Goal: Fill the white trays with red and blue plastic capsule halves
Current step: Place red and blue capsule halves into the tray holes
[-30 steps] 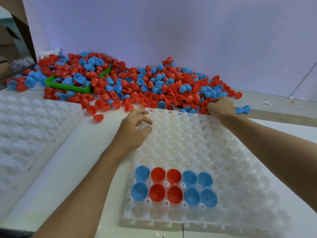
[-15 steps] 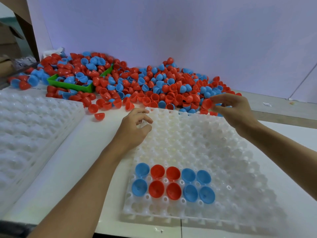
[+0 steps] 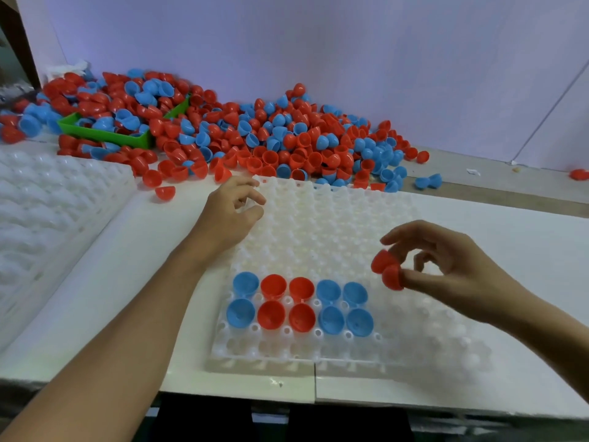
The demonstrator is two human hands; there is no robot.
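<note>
A white dimpled tray (image 3: 334, 237) lies in front of me. Two short rows of blue and red capsule halves (image 3: 299, 303) sit in its near left part. My left hand (image 3: 231, 215) rests on the tray's far left corner, fingers curled on its edge. My right hand (image 3: 446, 266) hovers above the tray's right side, pinching two red capsule halves (image 3: 387, 272) between thumb and fingers. They hang just right of the filled rows. A big heap of red and blue capsule halves (image 3: 271, 138) lies beyond the tray.
A stack of white trays (image 3: 54, 212) stands at the left. A green bin (image 3: 108, 132) sits half buried in the heap at the back left. A few loose halves (image 3: 428, 181) lie at the heap's right. The table's front edge runs just below the tray.
My right hand picked red halves from the heap's near edge and carried them back toward me, over the tray's right side. My left hand has stayed on the tray's corner.
</note>
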